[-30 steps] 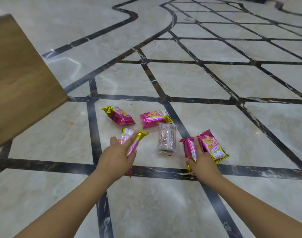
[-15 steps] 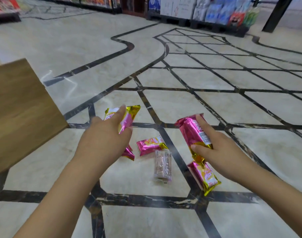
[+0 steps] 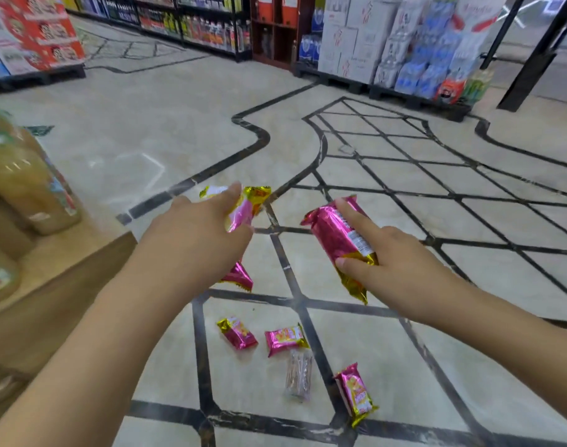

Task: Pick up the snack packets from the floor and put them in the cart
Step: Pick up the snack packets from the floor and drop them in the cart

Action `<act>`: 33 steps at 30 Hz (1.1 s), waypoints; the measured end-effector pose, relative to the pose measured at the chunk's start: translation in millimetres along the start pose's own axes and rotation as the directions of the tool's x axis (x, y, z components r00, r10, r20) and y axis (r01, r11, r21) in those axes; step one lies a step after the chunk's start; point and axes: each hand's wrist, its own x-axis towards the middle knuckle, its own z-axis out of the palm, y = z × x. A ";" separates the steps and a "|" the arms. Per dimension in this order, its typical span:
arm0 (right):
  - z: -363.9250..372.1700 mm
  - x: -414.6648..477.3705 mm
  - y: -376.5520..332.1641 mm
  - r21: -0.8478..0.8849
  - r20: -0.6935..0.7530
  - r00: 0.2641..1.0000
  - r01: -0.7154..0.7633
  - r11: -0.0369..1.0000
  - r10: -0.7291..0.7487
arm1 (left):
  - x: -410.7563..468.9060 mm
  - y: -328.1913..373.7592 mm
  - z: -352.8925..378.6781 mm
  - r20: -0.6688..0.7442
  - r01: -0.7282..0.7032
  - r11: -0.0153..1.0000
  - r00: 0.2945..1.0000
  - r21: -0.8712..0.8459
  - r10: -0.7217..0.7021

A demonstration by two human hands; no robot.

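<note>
Our left hand (image 3: pixel 195 240) grips a pink-and-gold packet (image 3: pixel 248 204). The fingers curl over it, the index finger lies along its top, and its gold end sticks out past the fingertips. Our right hand (image 3: pixel 395 266) pinches a second packet (image 3: pixel 335 233), with the thumb on its gold lower end and the index finger stretched along its pink upper part, the printed label facing us. We hold both packets in the air above the floor (image 3: pixel 179 140), near each other but apart.

Four more packets lie on the floor below our hands. Two pink ones sit side by side within one pale tile, the left one (image 3: pixel 237 333) tilted and the right one (image 3: pixel 285 338) just beside a dark inlaid line. A clear packet (image 3: pixel 299 377) lies just beside the right one, on our side of it, and partly over that line. The fourth pink one (image 3: pixel 356 393) lies further right, its gold end reaching the dark band that crosses nearest us.

At our left is a wooden ledge (image 3: pixel 66 279) whose corner points toward our left hand. A juice bottle (image 3: pixel 27 185) stands on it, back from that corner. Shelves (image 3: pixel 192 24) and stacked boxes (image 3: pixel 356 33) line the far edge of the floor.
</note>
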 end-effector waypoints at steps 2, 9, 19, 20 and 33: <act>-54.7 -11.7 -35.6 0.004 0.047 0.999 0.000 1.000 0.000 | -2.3 10.8 -68.4 0.061 -0.026 1.000 0.998 -0.006 0.026; -213.7 -58.2 -152.2 0.120 0.086 0.996 0.004 0.993 -0.014 | -53.7 55.1 -274.6 0.002 -0.029 0.997 1.000 -0.077 0.030; -279.2 -153.3 -218.3 0.550 -0.144 0.989 0.064 0.832 0.020 | -171.9 62.7 -353.2 -0.180 0.129 0.930 0.963 -0.344 -0.200; -275.4 -163.1 -219.7 0.537 -0.145 0.989 0.067 0.841 0.014 | -187.4 66.6 -350.4 -0.204 0.160 0.920 0.948 -0.358 -0.244; -183.0 -268.6 -231.4 0.227 0.311 0.881 0.295 0.928 -0.357 | -418.2 82.0 -281.5 -0.269 0.685 0.683 0.629 -0.251 -0.730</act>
